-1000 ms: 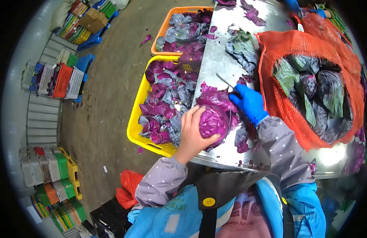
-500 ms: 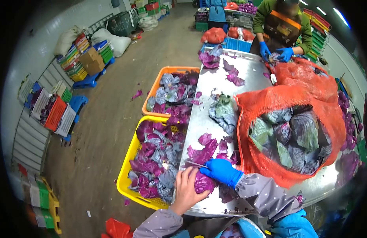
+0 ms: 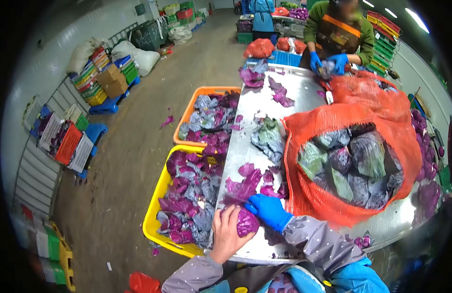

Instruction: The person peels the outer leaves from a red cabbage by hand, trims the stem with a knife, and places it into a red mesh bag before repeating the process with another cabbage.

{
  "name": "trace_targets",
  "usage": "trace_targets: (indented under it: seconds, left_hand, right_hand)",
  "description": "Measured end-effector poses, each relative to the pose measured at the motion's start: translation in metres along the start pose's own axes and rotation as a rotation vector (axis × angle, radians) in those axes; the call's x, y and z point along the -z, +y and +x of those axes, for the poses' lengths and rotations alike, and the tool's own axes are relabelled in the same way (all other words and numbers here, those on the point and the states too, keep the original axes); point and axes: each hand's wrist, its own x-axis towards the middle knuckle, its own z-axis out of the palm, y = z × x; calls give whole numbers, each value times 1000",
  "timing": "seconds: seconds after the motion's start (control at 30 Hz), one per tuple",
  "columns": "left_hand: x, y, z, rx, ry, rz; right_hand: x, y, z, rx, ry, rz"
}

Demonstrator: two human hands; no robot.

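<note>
My bare left hand (image 3: 226,235) is wrapped around the left side of a trimmed red cabbage (image 3: 248,222) at the table's near edge. Just right of it, my right hand (image 3: 269,211) in a blue glove is closed on a knife (image 3: 234,199), whose blurred blade points left over the top of the cabbage. Loose purple leaves (image 3: 245,182) lie on the metal table just beyond both hands. A red mesh sack (image 3: 309,193), open at the top, stands to the right with several untrimmed cabbages (image 3: 368,155) inside.
A yellow crate (image 3: 156,205) and an orange crate (image 3: 179,122), both holding leaves, stand along the left side of the metal table (image 3: 249,105). Across it, a co-worker in blue gloves (image 3: 338,63) handles a cabbage. Stacked crates (image 3: 92,88) line the left wall.
The view has shifted slightly, moving the table and sack a little left in the picture. More of the cabbage shows between my hands. The knife blade looks blurrier.
</note>
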Motion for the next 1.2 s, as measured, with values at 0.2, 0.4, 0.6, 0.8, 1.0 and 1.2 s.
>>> trace_targets:
  seconds: [0.2,0.4,0.6,0.8,1.0,1.2]
  left_hand:
    - [-2,4,1,-10,-4,14]
    - [8,-19,-14,-12,19,-145]
    - [9,-39,4,209,55,-291]
    - [10,-59,-3,788,105,-1382]
    - [20,-30,4,940,134,-1675]
    - [0,-27,4,826,115,-1627]
  right_hand:
    - [-5,20,5,-105,-43,-63]
    - [-4,50,-9,-268,-36,108]
    - [-21,39,-9,-373,114,707]
    - [-2,75,8,-339,101,215]
    - [39,18,13,-185,177,680]
    - [34,-35,-6,-253,-49,558]
